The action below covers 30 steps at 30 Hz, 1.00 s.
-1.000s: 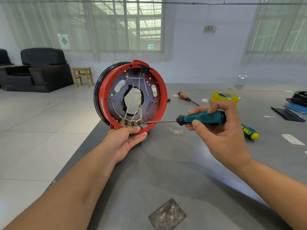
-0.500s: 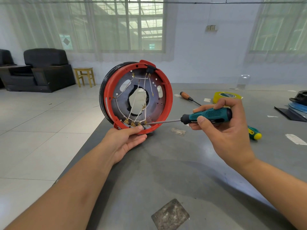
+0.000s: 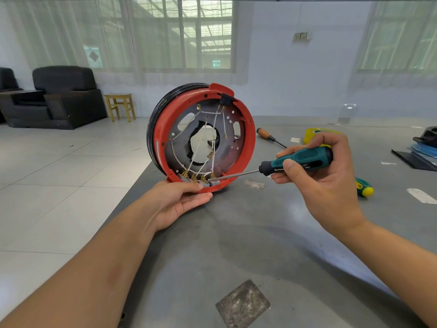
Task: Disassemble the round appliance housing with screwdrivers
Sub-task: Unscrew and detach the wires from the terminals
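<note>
Left hand (image 3: 176, 204) grips red housing (image 3: 246, 147) rim at 6 o'clock, fingers hidden behind. Right hand (image 3: 324, 183) grips teal screwdriver (image 3: 300, 159); tip among brass terminals (image 3: 196, 177), contact unclear.

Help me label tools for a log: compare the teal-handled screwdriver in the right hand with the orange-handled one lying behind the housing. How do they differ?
The teal screwdriver has a teal and black grip; the orange screwdriver has an orange handle. The teal one is gripped by the right hand, its tip at the terminals low in the housing; the orange one lies untouched on the table. Both have slim shafts.
</note>
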Motion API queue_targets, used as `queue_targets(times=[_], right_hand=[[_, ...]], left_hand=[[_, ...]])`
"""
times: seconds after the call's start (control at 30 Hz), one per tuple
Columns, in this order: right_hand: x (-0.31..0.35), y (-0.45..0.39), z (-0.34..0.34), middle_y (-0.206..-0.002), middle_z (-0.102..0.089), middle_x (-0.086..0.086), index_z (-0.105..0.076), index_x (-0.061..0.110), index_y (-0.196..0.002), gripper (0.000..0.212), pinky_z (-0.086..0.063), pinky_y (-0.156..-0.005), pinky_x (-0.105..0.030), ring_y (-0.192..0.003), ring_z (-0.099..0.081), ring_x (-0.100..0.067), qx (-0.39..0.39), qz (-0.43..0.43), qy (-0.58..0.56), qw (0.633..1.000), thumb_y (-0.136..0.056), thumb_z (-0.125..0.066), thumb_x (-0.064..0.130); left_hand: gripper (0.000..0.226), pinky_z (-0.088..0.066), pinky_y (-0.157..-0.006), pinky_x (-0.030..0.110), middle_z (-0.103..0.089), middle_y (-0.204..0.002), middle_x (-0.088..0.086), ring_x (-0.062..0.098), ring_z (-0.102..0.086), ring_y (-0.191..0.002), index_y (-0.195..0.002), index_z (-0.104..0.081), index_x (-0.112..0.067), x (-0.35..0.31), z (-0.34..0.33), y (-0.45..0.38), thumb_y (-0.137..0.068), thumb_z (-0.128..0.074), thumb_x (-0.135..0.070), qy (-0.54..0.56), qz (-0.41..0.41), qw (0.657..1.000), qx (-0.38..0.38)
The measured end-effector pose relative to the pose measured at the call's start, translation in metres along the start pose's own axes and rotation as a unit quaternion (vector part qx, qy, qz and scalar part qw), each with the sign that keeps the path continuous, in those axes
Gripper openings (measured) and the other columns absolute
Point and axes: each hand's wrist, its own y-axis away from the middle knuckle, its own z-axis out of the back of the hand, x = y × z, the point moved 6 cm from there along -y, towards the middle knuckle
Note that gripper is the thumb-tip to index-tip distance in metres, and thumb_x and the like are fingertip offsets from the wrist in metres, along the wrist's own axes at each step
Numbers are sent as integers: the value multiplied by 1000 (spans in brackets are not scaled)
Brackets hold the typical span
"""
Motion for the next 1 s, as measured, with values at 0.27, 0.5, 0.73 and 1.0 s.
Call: queue_targets(times=[0.27, 0.5, 0.73, 1.0], right_hand=[[3, -5, 0, -100, -73, -7, -45, 26, -109, 42, -65, -70, -41, -84, -75, -36, 0, -1, 23, 1000, -94, -66, -8], [9, -10, -1, -95, -72, -5, -44, 30, -107, 41, -65, -66, -39, -74, -75, -36, -9, 9, 19, 1000, -93, -66, -2], [14, -11, -7, -98, -71, -3, -46, 38, -105, 40, -65, -69, -43, -73, -75, -34, 5, 13, 63, 998, -89, -70, 9], [34, -19, -23, -98, -70, -4, -43, 43, -105, 37, -63, -64, -49, -70, -75, -28, 29, 40, 166, 985, -86, -71, 27]], left_hand=[[25, -67, -66, 39, -76, -104, 31, 40, -79, -90, -116, -64, 16, 1, -1, 1, -91, -66, 17, -18, -1, 1000, -10], [26, -67, -66, 38, -77, -102, 30, 39, -80, -89, -117, -65, 15, 1, -3, -1, -91, -66, 17, -25, -6, 1000, -10], [32, -66, -64, 36, -77, -101, 30, 39, -80, -90, -121, -63, 13, 1, -3, -2, -90, -69, 17, -34, -9, 999, -16], [69, -66, -64, 39, -77, -105, 31, 44, -79, -91, -144, -45, -1, 0, -2, -5, -84, -72, 20, -21, -28, 999, -23]])
